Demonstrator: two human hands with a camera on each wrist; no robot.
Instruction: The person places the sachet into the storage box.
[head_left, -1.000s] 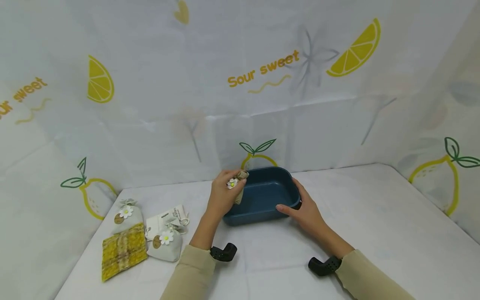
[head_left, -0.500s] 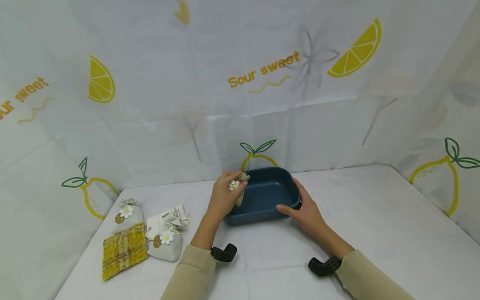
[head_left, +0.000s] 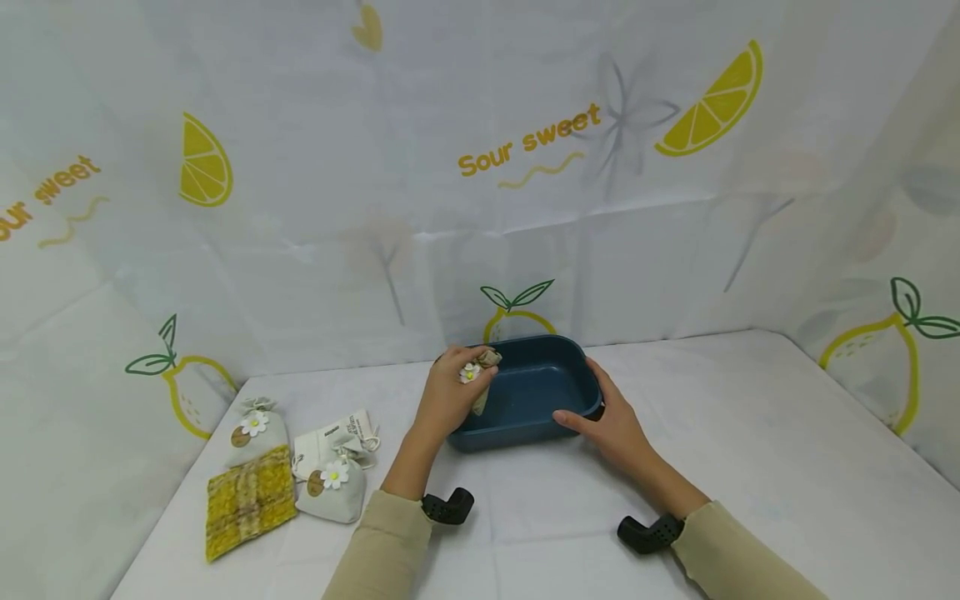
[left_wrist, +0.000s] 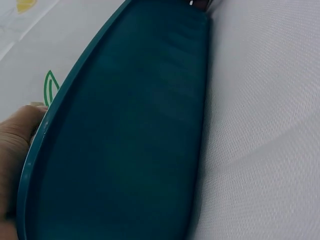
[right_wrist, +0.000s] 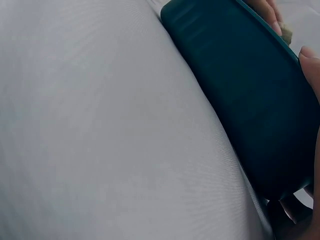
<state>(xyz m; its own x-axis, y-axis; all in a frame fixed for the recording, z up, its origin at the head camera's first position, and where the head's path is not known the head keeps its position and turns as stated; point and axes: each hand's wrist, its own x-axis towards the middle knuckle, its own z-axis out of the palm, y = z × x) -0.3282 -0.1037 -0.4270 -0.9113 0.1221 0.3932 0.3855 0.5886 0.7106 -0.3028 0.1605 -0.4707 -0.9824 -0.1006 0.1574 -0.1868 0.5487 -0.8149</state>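
Note:
My left hand [head_left: 450, 387] pinches a small beige drawstring sachet [head_left: 481, 402] with a white daisy on its front. It holds the sachet upright over the left end of a deep blue rectangular dish [head_left: 536, 429], the lower part hanging inside the rim. My right hand [head_left: 611, 421] grips the dish's right end, thumb at the near rim and fingers round the outer side. The dish's outer wall [left_wrist: 125, 120] fills much of the left wrist view. From the right wrist, the same wall [right_wrist: 240, 75] shows, with the right thumb [right_wrist: 311, 67] at its rim.
On the white-covered table at left lie two pale daisy sachets, one farther back [head_left: 257, 433] and one nearer [head_left: 333, 492]. Beside them are a yellow-brown plaid cloth piece [head_left: 251, 504] and a flat white printed pouch [head_left: 330, 440]. A lemon-print curtain [head_left: 337, 292] hangs behind the dish.
My left hand and the sachet have sunk very slightly at the dish's left end. The right hand keeps its hold, and the dish stays in place.

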